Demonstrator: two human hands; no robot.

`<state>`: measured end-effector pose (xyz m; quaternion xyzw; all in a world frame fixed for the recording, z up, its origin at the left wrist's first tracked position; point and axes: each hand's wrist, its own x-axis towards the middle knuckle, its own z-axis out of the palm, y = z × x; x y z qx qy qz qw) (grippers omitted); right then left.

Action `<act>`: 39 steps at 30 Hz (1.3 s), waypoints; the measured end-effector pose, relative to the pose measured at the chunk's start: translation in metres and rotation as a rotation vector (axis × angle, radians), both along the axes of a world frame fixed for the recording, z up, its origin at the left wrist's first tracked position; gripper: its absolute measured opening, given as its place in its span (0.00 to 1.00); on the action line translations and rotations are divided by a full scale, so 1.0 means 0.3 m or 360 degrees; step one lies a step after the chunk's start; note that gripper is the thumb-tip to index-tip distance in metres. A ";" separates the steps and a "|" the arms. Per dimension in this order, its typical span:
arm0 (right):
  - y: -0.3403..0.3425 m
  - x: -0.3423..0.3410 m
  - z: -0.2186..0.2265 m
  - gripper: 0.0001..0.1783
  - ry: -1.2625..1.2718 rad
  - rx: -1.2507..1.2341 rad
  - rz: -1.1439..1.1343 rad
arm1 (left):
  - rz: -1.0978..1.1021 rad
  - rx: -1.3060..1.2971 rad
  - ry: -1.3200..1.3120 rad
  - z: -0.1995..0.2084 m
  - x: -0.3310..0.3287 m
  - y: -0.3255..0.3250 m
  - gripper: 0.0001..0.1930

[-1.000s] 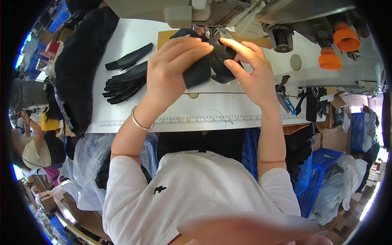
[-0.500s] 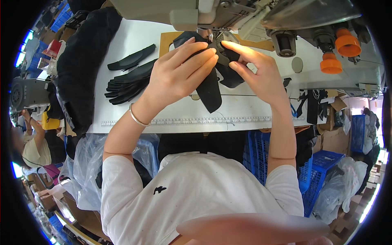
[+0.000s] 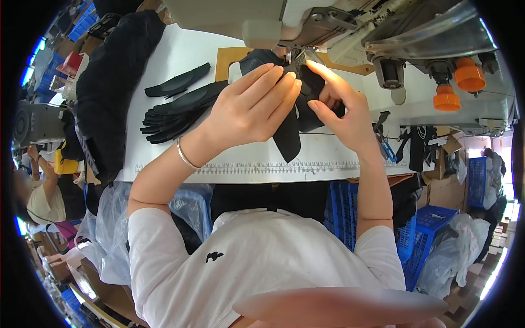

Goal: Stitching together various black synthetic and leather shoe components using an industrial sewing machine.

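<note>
A black fabric piece (image 3: 287,141) lies under the needle area of a sewing machine (image 3: 268,24), one pointed end hanging toward me. My left hand (image 3: 249,106) closes over its left side, fingers bunched together close to the needle; the thumb is hidden. On the other side, my right hand (image 3: 347,112) holds a folded part of the same black material, index finger stretched toward the needle and the thumb lower down. To the left rest a fanned stack of black curved pieces (image 3: 175,116) and a single similar piece (image 3: 178,82).
A ruler strip (image 3: 229,165) runs along the table's front edge. Blue-handled snips (image 3: 388,150) lie to the right. Orange knobs (image 3: 469,75) hang at upper right. Black bulky material (image 3: 112,93) lines the left side. Blue crates (image 3: 432,235) stand below right. Another person (image 3: 46,186) works far left.
Both hands and the fabric sit slightly lower and farther right in the picture, and the machine has shifted likewise. My right fingers are spread a bit wider. The snips now show more.
</note>
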<state>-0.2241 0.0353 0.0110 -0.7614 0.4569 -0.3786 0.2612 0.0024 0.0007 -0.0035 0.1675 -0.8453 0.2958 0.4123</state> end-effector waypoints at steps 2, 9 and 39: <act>0.004 0.001 -0.001 0.32 -0.0062 0.0022 -0.0010 | 0.0005 -0.0036 -0.0003 -0.005 0.000 -0.006 0.15; 0.014 0.004 0.008 0.31 -0.0003 0.0099 -0.0056 | -0.0006 -0.0062 0.0016 -0.018 0.006 -0.005 0.15; 0.053 0.070 -0.025 0.28 -0.0082 0.0034 -0.0337 | -0.0109 -0.0009 -0.0064 0.021 0.025 -0.047 0.14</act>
